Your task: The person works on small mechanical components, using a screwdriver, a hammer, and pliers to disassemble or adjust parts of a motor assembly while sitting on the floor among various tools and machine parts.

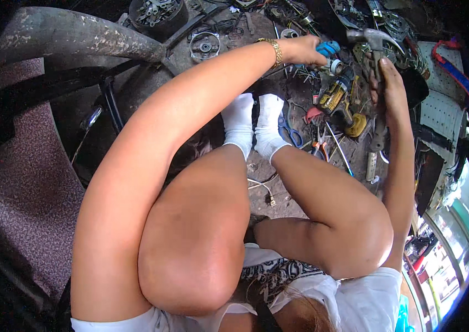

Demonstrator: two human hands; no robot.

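In my right hand (392, 88) is a claw hammer (377, 40), held upright with its metal head above my fingers and its dark handle running down along my wrist. My left hand (302, 51), with a gold watch at the wrist, reaches far forward. Its fingers close on a small blue object (329, 48) whose kind I cannot make out. Just below that object lies a round white-and-grey piece (335, 67). A yellow-and-black cordless drill (334, 97) rests on the ground between my hands, nearer to me.
Blue-handled scissors (291, 133), orange-handled pliers (319, 147) and a long screwdriver (340, 149) lie by my socked feet. A round metal part (205, 47) and a bucket of metal pieces (158, 12) stand farther left. A thick worn pipe (79, 41) crosses the upper left.
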